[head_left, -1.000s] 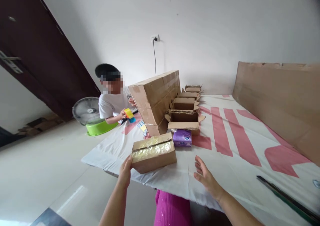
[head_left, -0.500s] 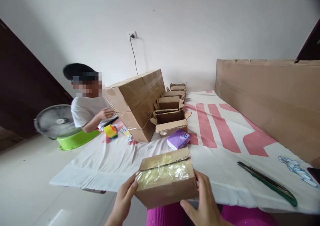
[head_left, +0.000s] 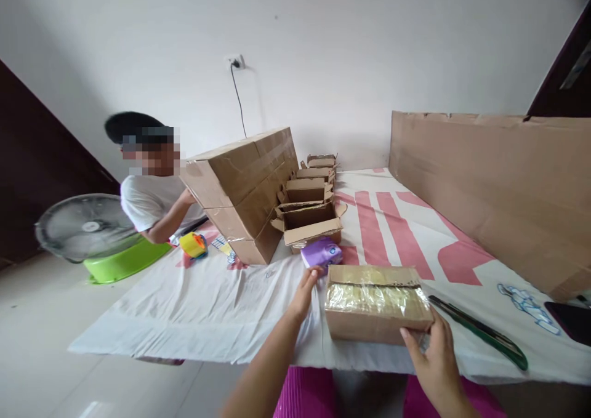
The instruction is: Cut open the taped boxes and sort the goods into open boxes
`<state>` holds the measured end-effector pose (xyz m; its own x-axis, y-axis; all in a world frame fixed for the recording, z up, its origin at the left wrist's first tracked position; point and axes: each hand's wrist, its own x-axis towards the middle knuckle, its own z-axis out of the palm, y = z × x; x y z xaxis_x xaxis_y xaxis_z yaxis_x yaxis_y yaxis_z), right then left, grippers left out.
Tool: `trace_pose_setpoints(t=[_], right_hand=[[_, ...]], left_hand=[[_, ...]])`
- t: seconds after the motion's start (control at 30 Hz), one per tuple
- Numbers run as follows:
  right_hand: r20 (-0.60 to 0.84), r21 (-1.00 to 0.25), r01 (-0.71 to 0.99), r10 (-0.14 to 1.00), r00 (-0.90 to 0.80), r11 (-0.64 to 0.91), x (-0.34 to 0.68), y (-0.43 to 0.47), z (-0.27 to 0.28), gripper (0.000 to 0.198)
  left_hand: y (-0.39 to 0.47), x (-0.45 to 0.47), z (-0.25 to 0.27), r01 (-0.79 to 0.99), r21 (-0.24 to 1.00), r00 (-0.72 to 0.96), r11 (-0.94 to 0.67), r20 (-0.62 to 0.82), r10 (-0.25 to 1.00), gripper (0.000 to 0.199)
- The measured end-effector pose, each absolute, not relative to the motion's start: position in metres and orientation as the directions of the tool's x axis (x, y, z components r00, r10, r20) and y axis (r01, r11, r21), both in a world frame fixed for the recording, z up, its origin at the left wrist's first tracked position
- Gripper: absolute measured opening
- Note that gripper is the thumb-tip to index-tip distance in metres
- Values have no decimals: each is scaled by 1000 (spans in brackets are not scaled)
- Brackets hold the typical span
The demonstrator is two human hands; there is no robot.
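leaning along the right edge is one long cardboard sheet (head_left: 489,184), the biggest thing in view, with one white cloth (head_left: 207,301) marked in red spread flat beside it. on the cloth stand two big sealed cartons (head_left: 244,190), one stacked on the other, and just right of them a row of four small open boxes (head_left: 308,205) running back toward the wall. one person in a white shirt (head_left: 148,199) sits at the left by one fan (head_left: 83,227) and one green basin (head_left: 124,261), with one yellow toy (head_left: 192,244) on the cloth close by. one taped box (head_left: 376,304) lies flat near the front edge of the cloth, clear tape across its top. one green knife (head_left: 480,332) lies just right of it, one dark phone (head_left: 570,319) farther right, and one purple pack (head_left: 322,253) sits just behind the box

right hand (head_left: 431,359) is clamped on the box's near right corner, thumb on its front face. left hand (head_left: 305,292) has its fingers spread apart, holding nothing, fingertips near the purple pack and just left of the box

half a second ago both hands gripped the box at the cloth's front edge, centred before the body; since then it has shifted right and further onto the cloth, and the left hand has let go
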<state>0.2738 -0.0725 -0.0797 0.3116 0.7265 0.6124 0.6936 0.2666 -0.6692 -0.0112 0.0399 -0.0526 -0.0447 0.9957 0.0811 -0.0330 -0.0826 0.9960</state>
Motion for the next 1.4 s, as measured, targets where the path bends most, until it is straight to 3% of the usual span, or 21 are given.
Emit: trace_pose_setpoints(t=[0.13, 0.3, 0.4, 0.53, 0.67, 0.77, 1.07, 1.23, 1.4], right_hand=[[632, -658, 688, 720, 286, 305, 263, -64, -82, 57], [585, -693, 621, 789, 187, 366, 240, -70, -84, 62], [519, -793, 459, 839, 164, 401, 235, -75, -84, 59], [264, -964, 109, 934, 240, 244, 252, -61, -90, 36], [122, -991, -14, 944, 307, 132, 273, -35, -106, 27], [67, -990, -105, 970, 233, 93, 278, -24, -110, 26], [119, -955, -274, 993, -2, 113, 277, -15, -88, 34], [119, -956, -276, 992, -46, 102, 278, -10, -88, 24], [149, -963, -232, 988, -44, 135, 281, -10, -85, 30]], left_hand=[[57, -37, -58, -15, 996, -210, -91, 86, 974, 66], [21, -36, -47, -53, 993, -166, -101, 91, 982, 70], [-4, -24, -34, -109, 980, -131, -167, 153, 980, 72], [-14, -12, -23, -140, 989, -118, -41, 24, 993, 75], [-8, -10, -24, -147, 989, -183, -28, 0, 983, 78], [-7, -11, -27, -133, 990, -185, -42, 17, 983, 75], [-12, -8, -24, -53, 995, -186, -89, 78, 980, 71], [-10, -9, -27, -83, 993, -186, -86, 69, 980, 72], [-9, -11, -29, -141, 986, -186, -87, 60, 981, 72]])
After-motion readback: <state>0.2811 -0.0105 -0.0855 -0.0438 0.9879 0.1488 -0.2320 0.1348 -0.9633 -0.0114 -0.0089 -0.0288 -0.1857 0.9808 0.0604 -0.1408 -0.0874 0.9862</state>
